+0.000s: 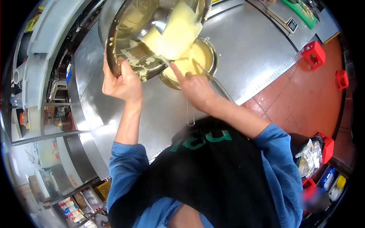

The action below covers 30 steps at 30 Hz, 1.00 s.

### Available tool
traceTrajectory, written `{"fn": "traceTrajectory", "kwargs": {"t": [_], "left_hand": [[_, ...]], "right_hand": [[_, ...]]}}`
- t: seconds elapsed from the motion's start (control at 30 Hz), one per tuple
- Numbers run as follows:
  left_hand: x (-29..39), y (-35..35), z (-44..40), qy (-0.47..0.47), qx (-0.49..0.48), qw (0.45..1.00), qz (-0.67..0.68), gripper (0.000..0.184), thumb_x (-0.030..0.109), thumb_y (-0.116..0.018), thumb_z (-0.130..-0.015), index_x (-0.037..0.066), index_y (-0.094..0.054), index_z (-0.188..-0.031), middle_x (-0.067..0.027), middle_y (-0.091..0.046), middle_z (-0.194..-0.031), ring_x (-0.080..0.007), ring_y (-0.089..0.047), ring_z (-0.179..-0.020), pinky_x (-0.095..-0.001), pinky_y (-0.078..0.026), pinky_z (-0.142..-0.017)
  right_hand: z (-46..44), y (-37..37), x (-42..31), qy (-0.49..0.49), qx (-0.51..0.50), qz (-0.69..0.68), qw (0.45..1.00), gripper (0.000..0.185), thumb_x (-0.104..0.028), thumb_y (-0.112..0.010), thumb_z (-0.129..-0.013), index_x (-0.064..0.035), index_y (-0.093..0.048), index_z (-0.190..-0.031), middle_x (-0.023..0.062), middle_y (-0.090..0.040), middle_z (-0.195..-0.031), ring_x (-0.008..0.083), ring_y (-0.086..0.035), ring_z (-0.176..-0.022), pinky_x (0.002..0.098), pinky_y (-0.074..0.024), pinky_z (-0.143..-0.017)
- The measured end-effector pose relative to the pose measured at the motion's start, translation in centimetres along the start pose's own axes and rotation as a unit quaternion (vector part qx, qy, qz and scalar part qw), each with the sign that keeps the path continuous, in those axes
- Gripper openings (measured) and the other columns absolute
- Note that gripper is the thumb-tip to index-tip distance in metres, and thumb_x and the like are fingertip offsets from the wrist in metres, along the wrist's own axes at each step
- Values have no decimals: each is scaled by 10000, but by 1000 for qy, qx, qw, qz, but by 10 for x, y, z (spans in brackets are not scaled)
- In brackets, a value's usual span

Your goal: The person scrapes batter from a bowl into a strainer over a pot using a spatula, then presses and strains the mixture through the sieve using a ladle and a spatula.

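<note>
My left hand (123, 81) grips the rim of a large metal bowl (111, 51), which is tipped on its side. Pale yellow batter (173, 32) coats the inside and slides toward the lower edge. In my right hand (195, 89) is a slim scraper (164, 60), index finger stretched along its handle; its blade is blurred against the batter. Below the tilted bowl, a round metal vessel (215, 62) with a wire-like rim holds more yellow batter. A metal utensil handle (220, 89) leans out of it beside my right wrist. A wire loop (191, 117) sticks out toward me.
The steel worktop (251, 45) carries a digital scale (292, 25) and a green cutting board (302, 13) at the far right. Shelving (42, 87) runs along the left. Red stools (313, 55) stand on the tiled floor, and a lined bin (310, 157) is at right.
</note>
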<state>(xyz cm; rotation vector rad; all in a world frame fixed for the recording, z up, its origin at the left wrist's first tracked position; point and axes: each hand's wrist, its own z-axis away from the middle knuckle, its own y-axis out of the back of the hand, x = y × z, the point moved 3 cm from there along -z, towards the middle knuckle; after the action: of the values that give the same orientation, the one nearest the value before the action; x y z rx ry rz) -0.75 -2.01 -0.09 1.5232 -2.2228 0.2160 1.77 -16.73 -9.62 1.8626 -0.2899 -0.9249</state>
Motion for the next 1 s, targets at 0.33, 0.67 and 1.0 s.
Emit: {"fn": "traceTrajectory", "kwargs": {"t": [0.33,0.67,1.0], "left_hand": [[-7,8,-2,13,-16,1000,7,257,-104,-566,-776,-72,-626,-1024,-67,-682,-884,-96,-608,-741,-220,-472,-707],[-4,12,-1,37,19,999,32,248,-103,-577,-767,-70,-628,-1008,-58,-682,-868,-91,-608,-729,-211,-467,-704],[-7,4,3,20,21,1000,1,241,-91,-597,-768,-68,-635,-1004,-77,-687,-880,-100,-615,-738,-220,-473,-696]], "right_hand": [[-1,118,68,28,127,221,967,739,50,-492,-741,-182,-300,-1417,148,-575,-778,304,-598,-559,389,-521,-538],[-2,48,108,81,141,-35,986,521,8,-470,-868,-168,-429,-1356,180,-614,-787,320,-579,-587,394,-508,-599],[-5,85,116,29,103,-69,992,421,-74,-496,-881,-209,-508,-1279,155,-646,-888,378,-603,-767,452,-497,-674]]}}
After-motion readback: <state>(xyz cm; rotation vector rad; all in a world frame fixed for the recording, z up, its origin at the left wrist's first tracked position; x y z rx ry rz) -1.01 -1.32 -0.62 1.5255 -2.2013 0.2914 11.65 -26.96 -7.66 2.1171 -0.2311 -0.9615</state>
